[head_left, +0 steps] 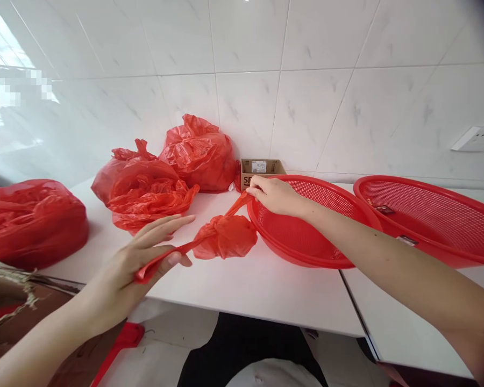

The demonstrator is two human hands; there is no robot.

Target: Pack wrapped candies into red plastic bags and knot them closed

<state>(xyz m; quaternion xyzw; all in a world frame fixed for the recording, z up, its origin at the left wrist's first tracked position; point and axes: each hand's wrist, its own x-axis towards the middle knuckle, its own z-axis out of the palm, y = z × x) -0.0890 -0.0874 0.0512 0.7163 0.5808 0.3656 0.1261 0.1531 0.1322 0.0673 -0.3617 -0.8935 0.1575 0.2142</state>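
A small red plastic bag [228, 236] with something bundled inside hangs between my two hands, just over the white table. My left hand [149, 255] pinches one of its twisted handles between thumb and index finger, while the other fingers stretch out. The opposite handle is pulled up and to the right by my right hand [268, 193], its fingers closed around the end. The neck of the bag looks drawn together where the handles part. What the bag contains is hidden. My right forearm passes over a red perforated basket [306, 236].
Filled red bags [199, 156] stand against the tiled wall, with another red bag [32, 220] at far left. A cardboard box [262, 167] sits behind the basket. A second red basket [435, 215] is at right. A brown carton [56, 333] stands at lower left.
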